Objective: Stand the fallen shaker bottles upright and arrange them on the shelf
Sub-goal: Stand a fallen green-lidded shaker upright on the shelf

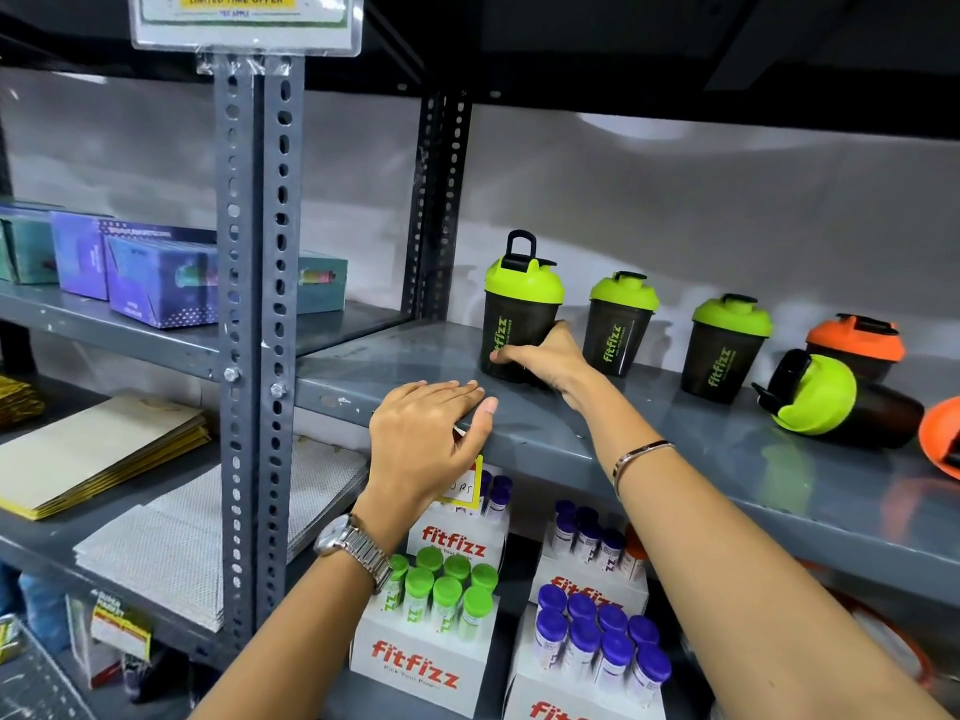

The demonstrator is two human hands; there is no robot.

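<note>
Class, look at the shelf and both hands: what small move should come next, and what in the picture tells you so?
Probably let go of the left green-lidded bottle, which already stands upright under the right hand, and reach right for the fallen green-lidded bottle lying on its side. Two more green bottles and an orange one behind already stand. The left hand only rests on the shelf edge.

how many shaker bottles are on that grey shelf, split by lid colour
Green-lidded black shaker bottles: 4, with three upright and one lying on its side
Orange-lidded shaker bottles: 2, with one upright and one cut off at the right edge
Total: 6
</note>
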